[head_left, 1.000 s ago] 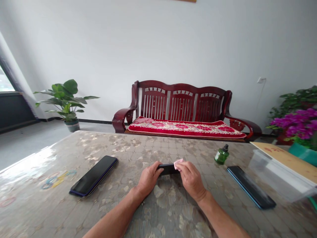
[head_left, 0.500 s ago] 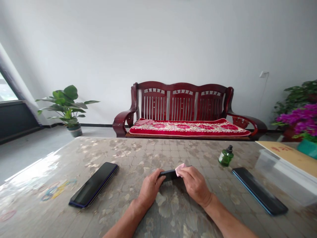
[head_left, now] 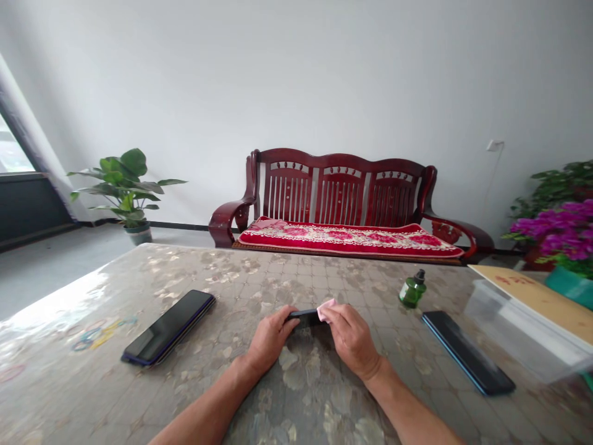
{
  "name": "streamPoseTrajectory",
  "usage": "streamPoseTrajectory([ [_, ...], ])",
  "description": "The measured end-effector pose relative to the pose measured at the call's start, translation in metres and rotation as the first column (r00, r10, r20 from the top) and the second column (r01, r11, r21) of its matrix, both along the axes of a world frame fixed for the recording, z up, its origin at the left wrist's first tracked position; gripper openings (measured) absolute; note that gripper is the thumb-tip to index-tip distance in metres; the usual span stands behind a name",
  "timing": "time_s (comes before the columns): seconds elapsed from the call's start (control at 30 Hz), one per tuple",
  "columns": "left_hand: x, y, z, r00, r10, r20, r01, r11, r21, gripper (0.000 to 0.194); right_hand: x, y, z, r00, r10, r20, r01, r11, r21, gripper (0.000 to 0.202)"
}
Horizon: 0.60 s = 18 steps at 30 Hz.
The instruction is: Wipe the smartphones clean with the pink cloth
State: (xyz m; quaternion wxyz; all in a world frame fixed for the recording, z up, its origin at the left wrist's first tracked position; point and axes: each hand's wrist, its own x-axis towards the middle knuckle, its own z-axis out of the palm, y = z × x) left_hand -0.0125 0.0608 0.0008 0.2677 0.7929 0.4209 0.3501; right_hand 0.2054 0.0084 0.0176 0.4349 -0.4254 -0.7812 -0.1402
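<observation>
Your left hand (head_left: 270, 339) is clasped round one end of a slim black phone-shaped slab (head_left: 306, 317), and your right hand (head_left: 353, 337) pinches a small pale-pink cloth (head_left: 326, 309) right against its other end. So there's the slab, between your hands and seen nearly edge-on, out in front of you over the brown floral-patterned tabletop (head_left: 259, 278); whether its lower edge touches down, I can't tell. The step in hand looks like a wipe, cloth on the slab's right end! Your next move, I'd judge, calls for a firm left hold and light, even pressure from the right, with the slab turned a little to reach any uncleaned part. Widen out now: on your left lies a black-screened phone with a blue-violet edge (head_left: 169, 327), and beyond it a loose tangle of coloured bands (head_left: 104, 334). Over to your right, a dark phone with a light-blue edge (head_left: 467, 352) lies flat, a green bottle with a black top (head_left: 412, 290) standing just behind it, and farther right sits a clear plastic box (head_left: 504, 334).
</observation>
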Motion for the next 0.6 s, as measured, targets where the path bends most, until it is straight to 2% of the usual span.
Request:
streamPoseTrajectory([
  [0.5,0.0050,0.0008,0.0017,0.999,-0.028,-0.044,0.027,0.999,-0.031,0.021,0.0091,0.0041,-0.0036,0.992,-0.111,-0.057,0.110,0.994,-0.026,0.027],
  [0.6,0.0058,0.0004,-0.0004,0.997,-0.058,-0.059,0.057,0.998,-0.014,0.022,0.0010,0.0013,-0.0013,0.993,-0.100,-0.055,0.098,0.994,-0.044,0.027],
])
